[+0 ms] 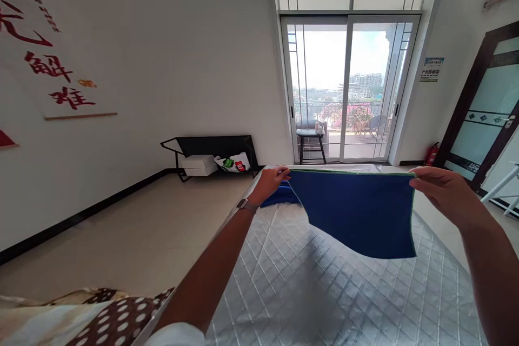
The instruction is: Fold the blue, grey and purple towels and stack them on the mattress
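Observation:
A dark blue cloth (pixel 360 211) with a thin green edge hangs stretched between my two hands above the bed. My left hand (pixel 272 179) pinches its upper left corner, while my right hand (pixel 440 186) grips the upper right corner. The cloth's lower edge hangs free and curves downward to the right. Behind my left hand, more blue fabric (pixel 279 196) lies on the far part of the silver quilted cover (pixel 275 270). How the cloth's far side looks is hidden.
Spotted brown bedding (pixel 121 319) lies at the near left. Against the wall stands a low black rack (pixel 214 146) with a white box (pixel 198 165) and a printed bag (pixel 233 162). Beyond the bed is a sliding glass door (pixel 316 75); a fire extinguisher (pixel 432 153) stands right.

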The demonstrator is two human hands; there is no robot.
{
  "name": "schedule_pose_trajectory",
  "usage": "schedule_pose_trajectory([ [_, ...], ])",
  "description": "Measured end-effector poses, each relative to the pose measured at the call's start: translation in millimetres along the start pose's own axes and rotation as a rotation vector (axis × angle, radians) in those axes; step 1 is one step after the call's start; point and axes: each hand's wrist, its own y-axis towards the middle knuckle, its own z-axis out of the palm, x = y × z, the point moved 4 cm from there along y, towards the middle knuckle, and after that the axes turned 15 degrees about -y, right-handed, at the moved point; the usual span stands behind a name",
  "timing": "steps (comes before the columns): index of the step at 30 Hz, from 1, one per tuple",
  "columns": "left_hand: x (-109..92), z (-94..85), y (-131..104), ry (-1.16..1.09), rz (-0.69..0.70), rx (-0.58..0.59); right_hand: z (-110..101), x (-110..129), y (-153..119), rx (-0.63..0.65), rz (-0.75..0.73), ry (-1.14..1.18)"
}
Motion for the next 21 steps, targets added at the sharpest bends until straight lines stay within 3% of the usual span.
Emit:
schedule_pose_trajectory([
  [2, 15.5, -1.5, 4.1, -0.022, -0.001, -0.068, 7.6, 23.8, -6.6, 0.035, -0.063, 0.053],
  [4, 38.6, -6.6, -3.4, -0.040, -0.035, -0.129, 35.3, 49.6, -22.4, 0.202, -0.186, 0.087],
  [8, 101.5, -12.9, -43.0, -0.034, -0.202, -0.206, 143.3, 71.4, -78.9, 0.576, -0.406, 0.092],
  [11, 148.2, -13.2, -78.5, 0.036, -0.351, -0.241, 228.6, 66.3, -123.2, 0.643, -0.527, 0.076],
  [14, 182.9, -16.9, -102.4, 0.119, -0.461, -0.276, 282.3, 59.8, -155.3, 0.672, -0.534, 0.060],
  [17, 203.9, -24.9, -108.4, 0.168, -0.504, -0.299, 297.3, 50.3, -173.1, 0.672, -0.501, 0.026],
  [19, 212.8, -30.0, -105.2, 0.182, -0.504, -0.300, 290.6, 33.4, -178.5, 0.665, -0.458, -0.007],
  [21, 220.0, -32.4, -99.7, 0.184, -0.496, -0.295, 274.0, 1.9, -178.4, 0.611, -0.312, -0.134],
])
